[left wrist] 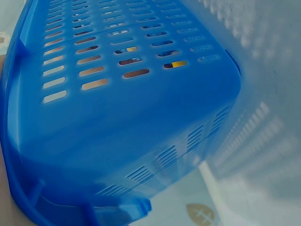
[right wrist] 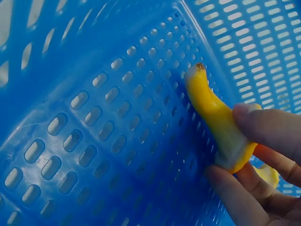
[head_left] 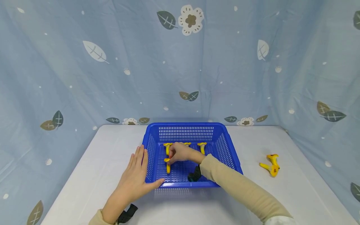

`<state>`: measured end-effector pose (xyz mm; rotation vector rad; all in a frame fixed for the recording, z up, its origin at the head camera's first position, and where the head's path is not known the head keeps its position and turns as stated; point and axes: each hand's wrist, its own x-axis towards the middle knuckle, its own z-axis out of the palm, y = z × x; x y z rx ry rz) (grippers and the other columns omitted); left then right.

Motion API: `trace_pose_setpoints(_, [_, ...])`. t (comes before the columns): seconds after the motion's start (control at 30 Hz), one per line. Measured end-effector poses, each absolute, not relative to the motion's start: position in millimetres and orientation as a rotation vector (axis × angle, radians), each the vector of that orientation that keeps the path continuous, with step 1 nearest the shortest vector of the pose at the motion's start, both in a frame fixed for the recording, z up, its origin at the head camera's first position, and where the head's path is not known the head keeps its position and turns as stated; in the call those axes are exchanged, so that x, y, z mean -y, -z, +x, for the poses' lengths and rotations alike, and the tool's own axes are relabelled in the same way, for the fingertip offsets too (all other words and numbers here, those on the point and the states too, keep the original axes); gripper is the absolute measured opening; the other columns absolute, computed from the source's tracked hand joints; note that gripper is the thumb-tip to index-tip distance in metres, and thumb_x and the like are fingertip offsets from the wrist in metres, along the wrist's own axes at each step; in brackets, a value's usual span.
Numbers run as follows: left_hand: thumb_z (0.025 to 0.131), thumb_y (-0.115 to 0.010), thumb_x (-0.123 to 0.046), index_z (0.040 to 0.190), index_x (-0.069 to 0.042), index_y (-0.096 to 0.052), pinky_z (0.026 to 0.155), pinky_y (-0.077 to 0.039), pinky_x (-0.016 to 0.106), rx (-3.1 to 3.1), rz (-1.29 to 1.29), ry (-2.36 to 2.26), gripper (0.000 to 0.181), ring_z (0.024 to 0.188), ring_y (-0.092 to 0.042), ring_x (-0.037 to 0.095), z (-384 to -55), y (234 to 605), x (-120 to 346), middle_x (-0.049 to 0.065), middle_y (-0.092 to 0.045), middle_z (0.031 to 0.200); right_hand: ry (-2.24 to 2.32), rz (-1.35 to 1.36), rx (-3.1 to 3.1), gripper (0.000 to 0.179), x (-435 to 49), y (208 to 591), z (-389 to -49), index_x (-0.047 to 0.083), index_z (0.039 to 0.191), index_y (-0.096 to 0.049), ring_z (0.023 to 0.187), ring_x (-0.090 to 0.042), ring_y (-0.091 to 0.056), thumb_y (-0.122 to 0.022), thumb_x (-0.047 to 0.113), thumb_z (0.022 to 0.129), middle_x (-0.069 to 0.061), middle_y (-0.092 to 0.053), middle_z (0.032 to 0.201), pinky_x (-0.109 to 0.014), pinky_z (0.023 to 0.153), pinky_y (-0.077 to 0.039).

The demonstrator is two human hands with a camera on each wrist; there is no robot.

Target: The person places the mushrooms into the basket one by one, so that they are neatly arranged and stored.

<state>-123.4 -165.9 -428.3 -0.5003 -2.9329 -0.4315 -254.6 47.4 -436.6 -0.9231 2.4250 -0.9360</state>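
One yellow mushroom pinched in the right hand
Held by its cap end inside a blue basket, right of the left hand, whose straight fingers touch the rim; more mushrooms lie beyond, two others on the table.

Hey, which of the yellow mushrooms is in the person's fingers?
The front mushroom in the blue basket, pinched by the right hand. The others lie farther back or outside on the table.
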Motion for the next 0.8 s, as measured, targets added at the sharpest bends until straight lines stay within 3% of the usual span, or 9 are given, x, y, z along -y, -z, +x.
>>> trace_pose_setpoints(0.23, [0.08,-0.055,-0.08,0.153,0.011,-0.017,0.12,-0.011,0.054,2.933,-0.501,0.435,0.122,0.151,0.002,0.036,-122.5,427.2,165.4,0.025,-0.003,0.163,0.857,-0.98,-2.463,0.021,-46.4,437.9,-255.5,0.01,0.073,-0.065,0.065,-0.007,-0.054,-0.085,0.012,0.078,0.001,-0.064,0.074,-0.021,0.06,-0.047])
trace_pose_setpoints(0.8, [0.08,-0.055,-0.08,0.153,0.01,-0.017,0.12,-0.012,0.055,2.936,-0.496,0.443,0.122,0.151,0.002,0.037,-121.9,425.9,165.5,0.025,-0.003,0.163,0.797,-1.021,-2.486,0.023,-44.0,438.4,-256.1,0.01,0.082,-0.067,0.07,-0.005,-0.058,-0.088,0.018,0.076,0.005,-0.064,0.078,-0.019,0.064,-0.052])
